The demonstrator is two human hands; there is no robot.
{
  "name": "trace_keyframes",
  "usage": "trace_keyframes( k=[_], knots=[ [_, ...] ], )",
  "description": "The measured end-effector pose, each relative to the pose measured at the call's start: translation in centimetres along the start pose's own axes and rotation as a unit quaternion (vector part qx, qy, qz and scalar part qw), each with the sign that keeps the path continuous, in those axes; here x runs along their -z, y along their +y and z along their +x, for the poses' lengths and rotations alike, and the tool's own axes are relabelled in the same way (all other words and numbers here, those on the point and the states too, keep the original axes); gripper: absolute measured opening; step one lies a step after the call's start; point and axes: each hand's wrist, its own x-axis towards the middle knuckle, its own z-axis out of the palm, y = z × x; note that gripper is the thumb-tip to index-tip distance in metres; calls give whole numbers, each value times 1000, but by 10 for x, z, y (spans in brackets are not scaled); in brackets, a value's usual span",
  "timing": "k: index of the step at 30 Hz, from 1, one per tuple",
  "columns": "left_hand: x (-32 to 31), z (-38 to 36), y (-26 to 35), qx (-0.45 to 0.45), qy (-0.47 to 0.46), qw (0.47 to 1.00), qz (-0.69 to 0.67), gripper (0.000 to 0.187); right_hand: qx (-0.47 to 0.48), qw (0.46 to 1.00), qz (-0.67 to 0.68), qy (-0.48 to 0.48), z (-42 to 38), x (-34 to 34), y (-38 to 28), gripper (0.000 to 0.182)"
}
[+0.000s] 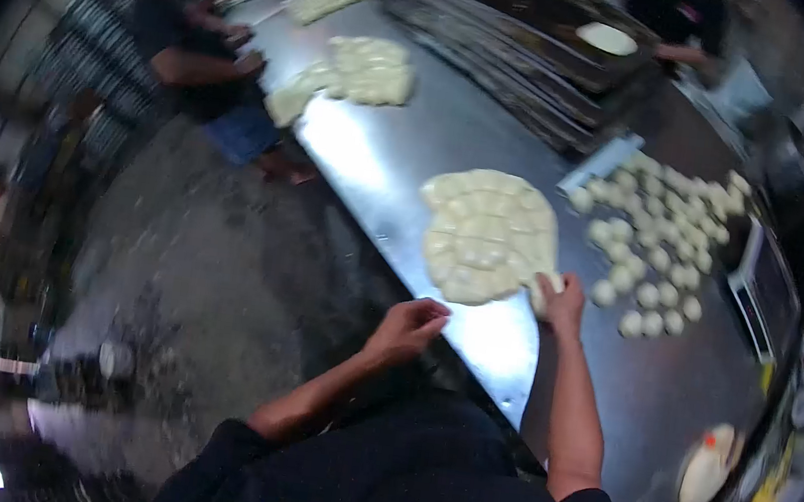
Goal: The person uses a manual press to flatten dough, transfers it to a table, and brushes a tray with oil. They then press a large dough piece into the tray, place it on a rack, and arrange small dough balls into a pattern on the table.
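A broad slab of pale dough [489, 237], scored or pressed into lumps, lies on the metal table in front of me. My right hand [561, 303] grips a piece of dough [543, 294] at the slab's near right corner, thumb and fingers closed round it. Off the table's near edge, left of the slab, my left hand [409, 329] hovers with its fingers curled together. What those fingers hold, if anything, I cannot tell. Many small round dough balls [660, 261] are spread on the table to the right of the slab.
Stacked dark trays [507, 48] line the table's far side, one bearing an oval dough piece [607, 39]. More dough slabs [371, 71] lie farther left, near a standing person [196, 50]. A scale-like box [757, 290] and a white bag-like object [706, 469] sit at right.
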Motion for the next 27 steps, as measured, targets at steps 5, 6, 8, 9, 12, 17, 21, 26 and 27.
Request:
trace_keyframes(
  k=[5,6,8,9,12,17,21,26,27],
  knots=[
    [-16,-13,12,25,-22,999,-29,22,-215,934,279,57,-107,62,51,27],
    [-44,-14,5,26,-87,996,-22,22,-169,964,192,71,-139,91,45,30],
    [-48,-17,-1,145,-63,985,-69,36,-83,985,145,44,-160,105,17,34],
    [-72,-17,-5,176,-100,974,-103,49,-58,981,182,32,-171,109,8,35],
    [-147,0,30,227,-257,913,-220,46,80,944,321,-8,-198,114,-41,33],
    [-160,41,91,-127,-136,955,232,52,202,968,97,110,-204,185,-50,30],
    [-148,37,44,-130,-97,925,344,44,-30,975,23,220,-279,206,13,13],
    [-138,6,-58,-334,37,850,406,25,-175,917,-185,308,-311,152,87,12],
    [-156,-10,-52,-348,39,837,421,24,-172,900,-277,290,-302,132,86,16]
  ],
)
